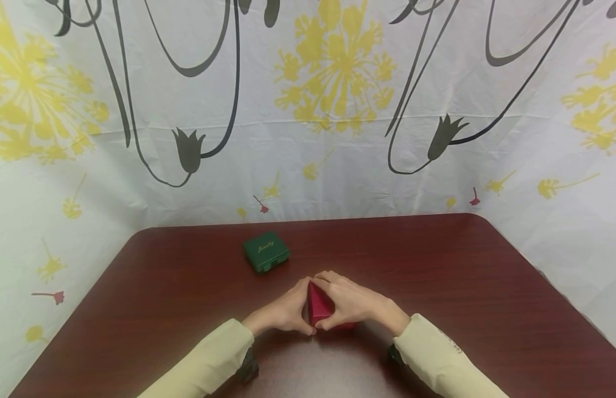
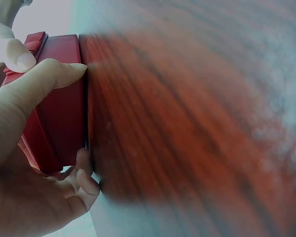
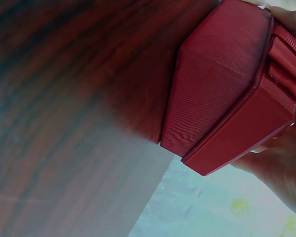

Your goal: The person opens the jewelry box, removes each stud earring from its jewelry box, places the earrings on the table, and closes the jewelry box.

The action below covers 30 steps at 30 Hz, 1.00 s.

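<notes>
Both hands are on the red box (image 1: 320,307), which sits on the tabletop (image 1: 188,276) in front of the person, with the green box (image 1: 265,251) apart from it, farther back and to the left. Left hand (image 1: 289,309) grips the red box at its side: thumb low on the wall near the base edge, fingers round another corner. Right hand (image 1: 351,299) grips from the other side and looks to bear on the upper part by the bow (image 3: 285,59); exact contact of its fingers partly hidden. Seam between lid and base reads closed in the right wrist view, no gap seen. My read on the step: two-handed hold on a closed box, steadying or positioning it, contents not exposed. Next move calls for keeping both grips even and the base flat; if it's the lid, left needs to pin the base while right takes only the upper part, clear of the bow. Risk: a squeeze across the seam holds the lid down, or uneven push skids the box. Green box looks untouched, lid down, well apart from both hands.
</notes>
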Available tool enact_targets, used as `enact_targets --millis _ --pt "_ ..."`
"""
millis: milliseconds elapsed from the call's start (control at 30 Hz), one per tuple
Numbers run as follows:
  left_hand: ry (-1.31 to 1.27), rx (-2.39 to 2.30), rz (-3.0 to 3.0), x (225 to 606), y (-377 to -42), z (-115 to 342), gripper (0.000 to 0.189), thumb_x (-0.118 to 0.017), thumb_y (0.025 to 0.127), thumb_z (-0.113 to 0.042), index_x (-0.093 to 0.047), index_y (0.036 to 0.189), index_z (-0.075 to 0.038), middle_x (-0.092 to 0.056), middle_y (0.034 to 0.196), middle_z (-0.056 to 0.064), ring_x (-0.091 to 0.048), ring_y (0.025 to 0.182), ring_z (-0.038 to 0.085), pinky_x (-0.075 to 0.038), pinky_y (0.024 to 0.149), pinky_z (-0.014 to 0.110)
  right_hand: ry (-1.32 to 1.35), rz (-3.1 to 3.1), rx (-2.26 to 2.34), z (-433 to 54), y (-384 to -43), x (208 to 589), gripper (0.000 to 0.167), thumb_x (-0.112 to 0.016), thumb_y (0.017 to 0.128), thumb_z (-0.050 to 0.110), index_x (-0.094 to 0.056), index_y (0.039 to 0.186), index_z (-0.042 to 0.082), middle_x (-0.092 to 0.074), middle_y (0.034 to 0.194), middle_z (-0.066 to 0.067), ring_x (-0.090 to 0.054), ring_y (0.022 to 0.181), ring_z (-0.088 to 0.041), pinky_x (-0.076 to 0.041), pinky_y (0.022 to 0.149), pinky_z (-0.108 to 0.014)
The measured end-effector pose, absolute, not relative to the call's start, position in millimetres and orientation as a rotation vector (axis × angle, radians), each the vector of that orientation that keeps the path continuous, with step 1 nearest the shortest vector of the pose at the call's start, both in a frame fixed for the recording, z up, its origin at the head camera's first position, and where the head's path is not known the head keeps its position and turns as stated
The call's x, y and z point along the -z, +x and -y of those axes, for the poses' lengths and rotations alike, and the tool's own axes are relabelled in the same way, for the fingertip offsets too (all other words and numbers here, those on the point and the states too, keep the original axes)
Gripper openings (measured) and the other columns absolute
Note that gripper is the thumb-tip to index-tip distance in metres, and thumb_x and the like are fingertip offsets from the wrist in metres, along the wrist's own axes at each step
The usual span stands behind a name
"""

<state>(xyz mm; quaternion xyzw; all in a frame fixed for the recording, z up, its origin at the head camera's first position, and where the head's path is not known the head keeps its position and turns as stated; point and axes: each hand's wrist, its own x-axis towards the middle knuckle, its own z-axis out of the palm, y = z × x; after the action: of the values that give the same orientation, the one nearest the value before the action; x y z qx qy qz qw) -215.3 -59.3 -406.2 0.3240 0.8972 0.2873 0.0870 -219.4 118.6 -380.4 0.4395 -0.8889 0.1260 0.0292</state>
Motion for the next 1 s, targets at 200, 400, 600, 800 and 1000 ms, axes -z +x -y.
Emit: enact_targets --millis 200,400,600,800,1000 --pt "1.040 -0.887 -2.675 405.2 -213.8 61.3 0.088 -0.081 0.056 -0.015 -0.027 0.123 0.005 -0.041 0.113 0.014 -0.045 0.104 0.022 -0.041 0.089 0.032 1.338 2.762 -0.412 -119.5 -218.9 380.6 0.078 -0.072 0.063 0.041 -0.048 0.121 -0.005 -0.049 0.116 -0.011 -0.047 0.105 -0.018 -0.041 0.090 -0.030" --pt "0.989 -0.899 -2.667 406.0 -214.1 60.6 0.090 -0.082 0.056 -0.014 -0.027 0.125 0.005 -0.041 0.115 0.014 -0.044 0.106 0.022 -0.039 0.091 0.033 1.332 2.759 -0.442 -119.8 -218.4 381.5 0.077 -0.072 0.063 0.040 -0.048 0.121 -0.004 -0.048 0.116 -0.008 -0.047 0.103 -0.016 -0.043 0.087 -0.028" --pt "0.941 -0.880 -2.675 406.6 -214.9 58.8 0.092 -0.084 0.053 -0.015 -0.028 0.125 0.003 -0.041 0.115 0.011 -0.044 0.106 0.020 -0.039 0.091 0.031 1.334 2.755 -0.456 -120.4 -218.2 383.4 0.076 -0.072 0.063 0.041 -0.049 0.119 -0.004 -0.047 0.116 -0.008 -0.047 0.103 -0.016 -0.043 0.086 -0.028" --pt "0.954 -0.870 -2.686 406.9 -215.0 58.5 0.092 -0.083 0.053 -0.016 -0.029 0.125 0.002 -0.041 0.117 0.012 -0.043 0.109 0.021 -0.038 0.093 0.032 1.325 2.790 -0.468 -121.3 -218.9 382.6 0.074 -0.071 0.063 0.042 -0.050 0.120 -0.001 -0.047 0.117 -0.007 -0.047 0.103 -0.015 -0.043 0.086 -0.026" --pt "0.946 -0.877 -2.685 407.0 -215.2 58.8 0.093 -0.082 0.054 -0.016 -0.028 0.127 0.003 -0.039 0.122 0.015 -0.041 0.113 0.024 -0.036 0.095 0.035 1.330 2.823 -0.443 -119.5 -219.5 378.7 0.078 -0.068 0.067 0.048 -0.047 0.124 -0.001 -0.046 0.119 -0.008 -0.047 0.104 -0.018 -0.044 0.085 -0.030"
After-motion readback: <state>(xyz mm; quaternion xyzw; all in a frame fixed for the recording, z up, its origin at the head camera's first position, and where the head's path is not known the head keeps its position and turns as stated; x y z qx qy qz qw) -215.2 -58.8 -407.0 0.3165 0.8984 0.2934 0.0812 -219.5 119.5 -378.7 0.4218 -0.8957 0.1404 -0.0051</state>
